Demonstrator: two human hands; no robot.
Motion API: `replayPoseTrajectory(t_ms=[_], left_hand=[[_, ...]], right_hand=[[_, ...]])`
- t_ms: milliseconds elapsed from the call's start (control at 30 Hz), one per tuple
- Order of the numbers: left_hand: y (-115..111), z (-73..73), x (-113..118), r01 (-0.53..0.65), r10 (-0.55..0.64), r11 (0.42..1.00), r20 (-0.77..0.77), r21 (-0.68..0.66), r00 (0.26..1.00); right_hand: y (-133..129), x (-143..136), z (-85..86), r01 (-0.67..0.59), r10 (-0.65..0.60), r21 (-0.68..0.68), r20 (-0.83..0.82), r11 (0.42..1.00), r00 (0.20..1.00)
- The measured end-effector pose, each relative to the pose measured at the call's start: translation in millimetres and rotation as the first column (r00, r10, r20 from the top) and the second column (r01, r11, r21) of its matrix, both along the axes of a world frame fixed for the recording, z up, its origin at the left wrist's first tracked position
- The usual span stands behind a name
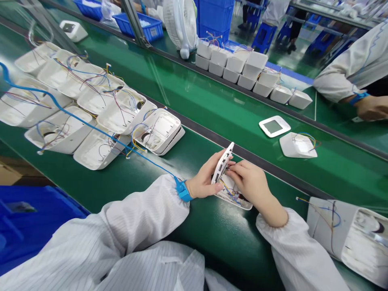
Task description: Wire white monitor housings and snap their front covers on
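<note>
My left hand grips a white front panel, tilted up on edge with its slotted side towards me. Below the panel lies a white plastic housing with yellow, blue and dark wires inside, resting on the green bench. Behind the panel, the fingers of my right hand are pinched together just above the housing. Whatever they pinch, perhaps a wire end, is too small to make out. A blue wrist strap with a coiled cord is around my left wrist.
Several wired white housings crowd the bench at left; more housings stand at right. On the green belt lie a panel with a screen and a wired housing. Across it are stacked housings, a fan and a co-worker's arm.
</note>
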State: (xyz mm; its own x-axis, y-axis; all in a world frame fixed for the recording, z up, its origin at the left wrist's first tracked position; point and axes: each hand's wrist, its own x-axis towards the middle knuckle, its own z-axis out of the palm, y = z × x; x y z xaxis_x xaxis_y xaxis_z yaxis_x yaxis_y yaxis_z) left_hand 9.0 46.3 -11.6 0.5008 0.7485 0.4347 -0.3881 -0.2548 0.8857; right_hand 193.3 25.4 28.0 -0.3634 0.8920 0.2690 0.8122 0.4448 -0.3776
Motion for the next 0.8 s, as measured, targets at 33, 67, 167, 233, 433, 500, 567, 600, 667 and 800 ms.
replayPoseTrajectory(t_ms=[33, 67, 167, 233, 433, 500, 567, 600, 667, 800], left_hand=[[-0.1, 0.1, 0.2, 0.004, -0.004, 1.000, 0.002, 0.003, 1.000], [-0.1, 0.0, 0.3, 0.006, -0.006, 1.000, 0.002, 0.007, 1.000], [0.0, -0.3, 0.4, 0.002, -0.002, 1.000, -0.004, 0.013, 1.000], [0.2, -0.2, 0.2, -0.001, 0.001, 1.000, -0.010, 0.014, 1.000], [1.3, 0.3, 0.5, -0.011, 0.011, 0.999, -0.009, 0.033, 1.000], [1.5, -0.2, 1.0, -0.017, 0.018, 0.999, -0.015, 0.033, 1.000], [1.6, -0.6, 1.4, -0.001, 0.001, 0.999, -0.016, 0.039, 1.000], [1.7, -0.5, 1.5, 0.018, -0.018, 0.999, -0.016, 0.043, 1.000], [1.8, 0.5, 1.4, 0.053, -0.052, 0.997, -0.021, 0.049, 0.998], [2.1, 5.1, 0.6, 0.065, -0.062, 0.996, -0.056, 0.062, 0.997]], right_hand=[[0.0, 0.1, 0.3, -0.002, 0.002, 0.000, -0.001, 1.000, 1.000], [-0.1, 0.2, 0.5, -0.001, 0.001, 0.001, -0.004, 1.000, 1.000], [-0.2, 0.6, 0.6, -0.004, 0.004, 0.001, -0.024, 1.000, 1.000], [-0.2, 0.6, 0.5, -0.010, 0.010, 0.004, -0.034, 1.000, 0.999], [-0.1, 1.1, -0.1, -0.019, 0.021, 0.032, -0.035, 0.999, 0.999], [-0.1, 1.4, 0.0, -0.050, 0.051, 0.050, -0.020, 0.998, 0.999], [-0.1, 1.5, 0.2, -0.070, 0.070, 0.073, 0.001, 0.995, 0.998], [-0.1, 1.4, 0.3, -0.073, 0.072, 0.087, 0.012, 0.994, 0.997], [0.0, 0.9, 0.4, -0.073, 0.070, 0.112, 0.034, 0.991, 0.997], [0.1, 0.0, 0.1, -0.066, 0.052, 0.158, 0.090, 0.985, 0.995]])
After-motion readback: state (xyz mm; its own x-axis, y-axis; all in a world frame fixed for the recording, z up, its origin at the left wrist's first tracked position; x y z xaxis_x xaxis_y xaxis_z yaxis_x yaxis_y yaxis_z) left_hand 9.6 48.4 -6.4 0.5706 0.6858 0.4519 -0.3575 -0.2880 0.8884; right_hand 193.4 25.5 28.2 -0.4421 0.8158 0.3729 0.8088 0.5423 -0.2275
